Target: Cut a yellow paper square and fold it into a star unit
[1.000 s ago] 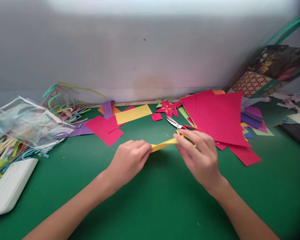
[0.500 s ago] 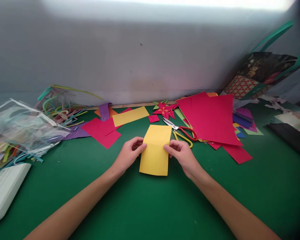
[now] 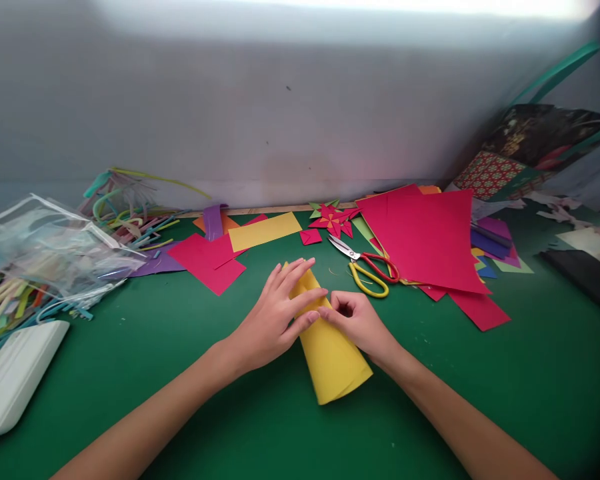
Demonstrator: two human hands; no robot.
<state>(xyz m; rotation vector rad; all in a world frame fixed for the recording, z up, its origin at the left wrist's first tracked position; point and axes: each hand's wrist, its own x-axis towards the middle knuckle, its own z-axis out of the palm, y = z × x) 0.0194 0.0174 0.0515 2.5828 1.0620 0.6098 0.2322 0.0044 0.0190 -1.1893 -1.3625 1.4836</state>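
Observation:
A sheet of yellow paper [image 3: 333, 363] is bent over on itself above the green table, its rounded bend and loose edges toward me. My left hand [image 3: 280, 310] lies across its upper left part with the fingers stretched out and spread. My right hand [image 3: 357, 320] pinches the right edge between thumb and curled fingers. Just beyond the right hand lie scissors [image 3: 367, 267] with one red and one yellow handle, blades pointing to the back left. A red folded paper star [image 3: 331, 219] and a small red folded square [image 3: 311, 237] sit behind the yellow paper.
Red sheets [image 3: 425, 233] are stacked at the back right, near a patterned bag [image 3: 495, 175]. Red, purple and yellow strips [image 3: 265, 231] lie at back left. A clear plastic bag [image 3: 55, 247], pipe cleaners [image 3: 125, 213] and a white device [image 3: 23, 373] occupy the left. A wall stands behind.
The yellow paper, held upright by both side edges before, is now turned aslant and bent over. My left hand has opened and spread across it; the right still pinches its edge.

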